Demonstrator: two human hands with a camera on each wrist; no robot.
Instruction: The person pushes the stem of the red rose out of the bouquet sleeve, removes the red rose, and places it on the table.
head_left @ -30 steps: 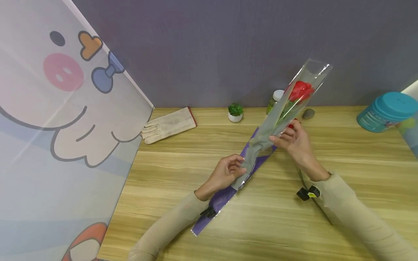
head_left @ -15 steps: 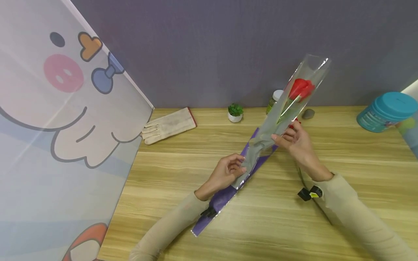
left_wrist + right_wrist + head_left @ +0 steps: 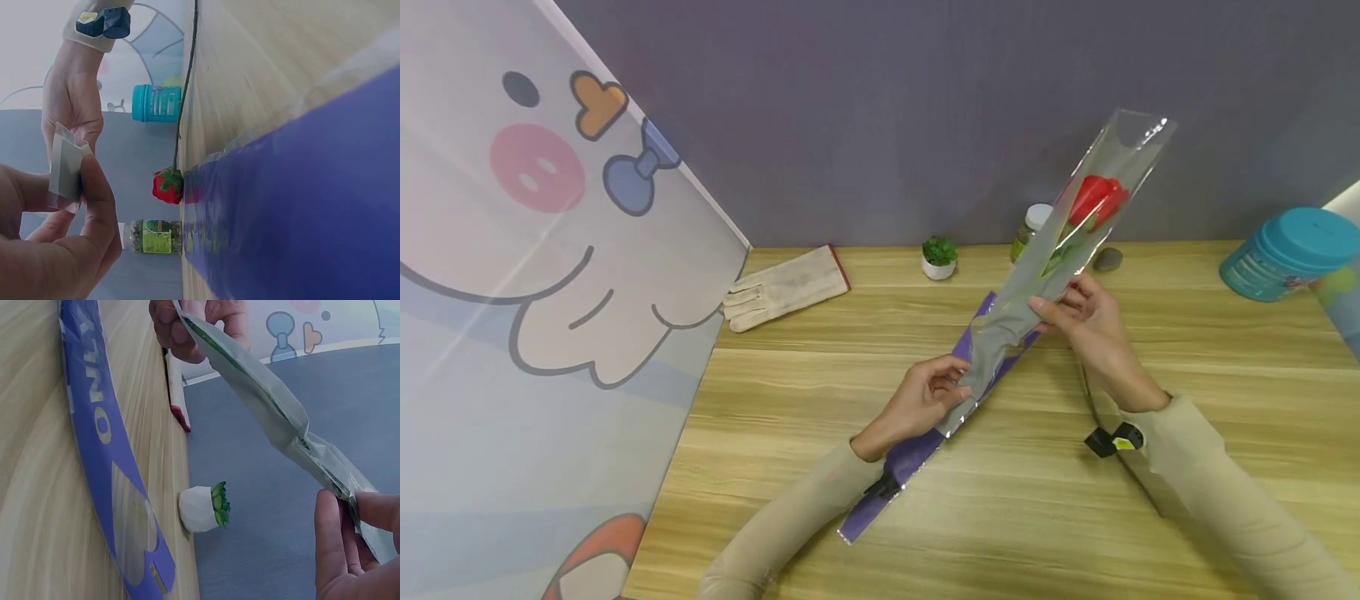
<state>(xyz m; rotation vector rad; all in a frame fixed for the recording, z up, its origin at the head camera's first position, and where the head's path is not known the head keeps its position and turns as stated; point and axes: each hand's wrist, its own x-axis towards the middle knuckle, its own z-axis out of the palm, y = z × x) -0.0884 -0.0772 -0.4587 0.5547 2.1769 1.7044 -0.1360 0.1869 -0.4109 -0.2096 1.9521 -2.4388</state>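
Observation:
Both hands hold a clear and grey flower sleeve (image 3: 1011,321) slantwise above the table, with a red rose (image 3: 1097,202) inside near its top. My left hand (image 3: 923,398) pinches the sleeve near its lower end between thumb and fingers. Further up, my right hand (image 3: 1093,337) pinches it by the side; the right wrist view shows the grey sleeve (image 3: 256,394) creased and stretched between the hands. Beneath lies a purple flower sleeve (image 3: 917,450), lettered "ONLY" in the right wrist view. Another red rose (image 3: 167,185) lies on the table, its bloom hidden behind my right hand in the head view.
At the back stand a small potted plant (image 3: 939,258), a white-capped jar (image 3: 1036,221) and a grey stone (image 3: 1108,259). A work glove (image 3: 790,287) lies back left. A teal tub (image 3: 1285,254) stands back right, and a grey wall (image 3: 850,125) rises behind.
The sleeve with its rose has shifted slightly up and to the right, its top now higher against the wall. My right hand has moved a little with it; both grips stay.

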